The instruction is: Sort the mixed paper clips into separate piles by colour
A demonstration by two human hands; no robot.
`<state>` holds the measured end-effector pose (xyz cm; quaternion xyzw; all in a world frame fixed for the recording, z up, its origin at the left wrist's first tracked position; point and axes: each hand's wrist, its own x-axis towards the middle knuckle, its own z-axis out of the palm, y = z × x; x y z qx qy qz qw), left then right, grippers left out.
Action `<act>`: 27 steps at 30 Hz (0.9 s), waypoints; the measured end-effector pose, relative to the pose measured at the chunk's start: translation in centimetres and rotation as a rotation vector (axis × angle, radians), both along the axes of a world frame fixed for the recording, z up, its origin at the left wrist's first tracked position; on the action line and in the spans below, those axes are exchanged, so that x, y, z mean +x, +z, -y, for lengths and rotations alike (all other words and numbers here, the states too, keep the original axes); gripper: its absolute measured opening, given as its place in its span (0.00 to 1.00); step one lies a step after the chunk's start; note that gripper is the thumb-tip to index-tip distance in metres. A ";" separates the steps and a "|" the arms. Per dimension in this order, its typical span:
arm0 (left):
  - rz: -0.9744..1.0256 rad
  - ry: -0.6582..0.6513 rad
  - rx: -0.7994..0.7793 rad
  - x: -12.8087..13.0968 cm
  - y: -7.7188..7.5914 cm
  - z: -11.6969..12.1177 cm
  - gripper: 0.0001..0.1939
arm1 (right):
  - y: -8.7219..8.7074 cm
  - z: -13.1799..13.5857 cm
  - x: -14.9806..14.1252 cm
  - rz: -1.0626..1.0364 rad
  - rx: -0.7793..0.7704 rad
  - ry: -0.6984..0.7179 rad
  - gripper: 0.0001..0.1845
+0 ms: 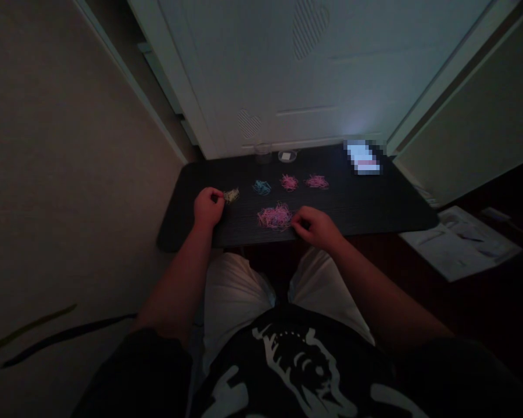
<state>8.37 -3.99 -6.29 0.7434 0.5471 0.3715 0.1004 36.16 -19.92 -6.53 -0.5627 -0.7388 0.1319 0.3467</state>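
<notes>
On the dark table, my left hand (209,206) is curled beside a small pile of yellow strands (231,195), its fingertips touching or nearly touching it. My right hand (316,226) pinches at the right edge of a larger mixed pile of mostly pink and purple strands (274,216). Whatever either pinch holds is too small to make out. Behind the mixed pile lie a blue pile (262,187), a pink pile (289,182) and a purplish-pink pile (316,182). The strands are thin and tangled; their exact kind is unclear.
At the back of the black table (366,206) stand a clear container (263,153) and a round clear lid-like piece (287,156) with a white label. A bright, pixelated device (363,157) sits at the back right. A white door (261,69) rises behind; papers (462,244) lie lower right.
</notes>
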 end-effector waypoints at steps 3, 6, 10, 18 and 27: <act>0.014 0.002 0.009 0.0 0.1 0.0 0.03 | 0.1 0.0 0.0 -0.057 -0.016 -0.022 0.03; 0.062 0.017 0.041 -0.1 0.3 0.2 0.04 | 0.0 0.1 0.0 -0.131 -0.041 -0.037 0.03; 0.150 0.018 0.075 0.7 1.1 1.4 0.04 | 0.2 -0.3 0.2 -0.282 -0.094 -0.046 0.04; 0.145 -0.517 -0.139 8.4 2.0 3.9 0.12 | 1.4 -6.8 -0.5 -0.509 -0.114 0.032 0.05; 0.148 -0.548 -0.170 10.6 0.8 2.9 0.13 | -0.3 -9.6 -0.5 -0.739 -0.180 0.046 0.09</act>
